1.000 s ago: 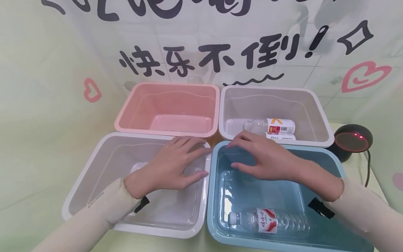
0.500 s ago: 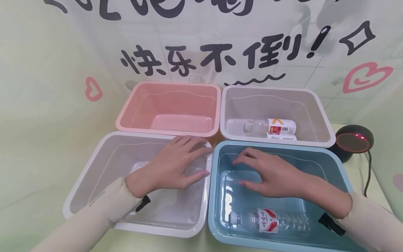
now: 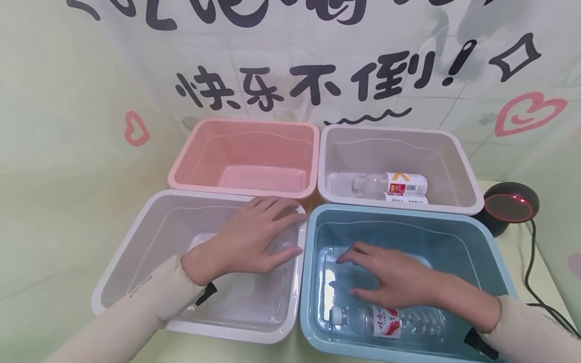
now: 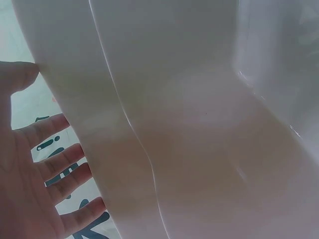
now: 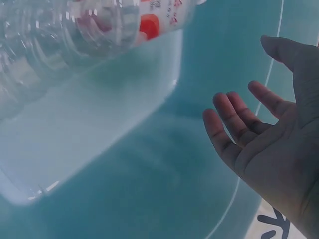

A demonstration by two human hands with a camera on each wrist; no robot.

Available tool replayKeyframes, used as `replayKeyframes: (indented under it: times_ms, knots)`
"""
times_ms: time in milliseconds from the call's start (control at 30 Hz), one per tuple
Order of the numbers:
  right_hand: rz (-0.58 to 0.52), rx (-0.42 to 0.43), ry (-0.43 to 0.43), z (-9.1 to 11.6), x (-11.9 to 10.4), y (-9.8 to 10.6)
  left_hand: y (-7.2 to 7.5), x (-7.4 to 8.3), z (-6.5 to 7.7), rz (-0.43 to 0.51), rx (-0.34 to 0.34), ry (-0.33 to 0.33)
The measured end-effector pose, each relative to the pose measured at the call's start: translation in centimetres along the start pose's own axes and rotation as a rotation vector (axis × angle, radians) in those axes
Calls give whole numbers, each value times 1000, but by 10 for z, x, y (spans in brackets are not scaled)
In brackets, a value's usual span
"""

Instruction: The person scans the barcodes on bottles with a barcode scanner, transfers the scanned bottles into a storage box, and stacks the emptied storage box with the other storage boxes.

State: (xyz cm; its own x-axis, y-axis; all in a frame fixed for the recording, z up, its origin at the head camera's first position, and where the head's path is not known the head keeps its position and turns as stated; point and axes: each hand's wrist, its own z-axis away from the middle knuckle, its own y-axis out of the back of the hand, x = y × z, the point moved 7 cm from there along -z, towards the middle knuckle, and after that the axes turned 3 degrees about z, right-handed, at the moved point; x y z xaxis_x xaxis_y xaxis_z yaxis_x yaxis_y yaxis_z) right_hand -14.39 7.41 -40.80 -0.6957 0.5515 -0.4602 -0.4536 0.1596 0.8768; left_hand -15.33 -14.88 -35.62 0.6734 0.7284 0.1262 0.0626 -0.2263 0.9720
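Inside the blue bin (image 3: pixel 305 282) lies a clear plastic bottle (image 3: pixel 363 318) on its side, its label red and white, its cap toward the left. My right hand (image 3: pixel 399 280) hovers over this bottle with fingers loosely bent, apart from it; in the right wrist view the palm (image 5: pixel 284 144) holds nothing. Above the front-left grey bin (image 3: pixel 150 227) is my left hand (image 3: pixel 245 242), fingers spread near the bin's right rim. The left wrist view shows that hand (image 4: pixel 30 164) with nothing in it; whether its fingertips touch the rim I cannot tell.
Behind stand a pink bin (image 3: pixel 245 193) and another grey bin (image 3: pixel 472 186). A white-labelled bottle (image 3: pixel 406 184) and part of a second one lie in that grey bin. A black round device (image 3: pixel 510 201) with a red light and cable sits at the right.
My right hand has come down and toward me, from the blue bin's far rim to just over the bottle. The left hand has stayed in place.
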Motion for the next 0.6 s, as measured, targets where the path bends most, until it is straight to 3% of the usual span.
replayKeyframes:
  times_ms: [400, 600]
  knots:
    - [-60, -107, -17, 4, 9, -17, 0, -1, 0, 0, 2, 4]
    - [-77, -221, -62, 7, 15, -27, 1, -1, 0, 5, 3, 0]
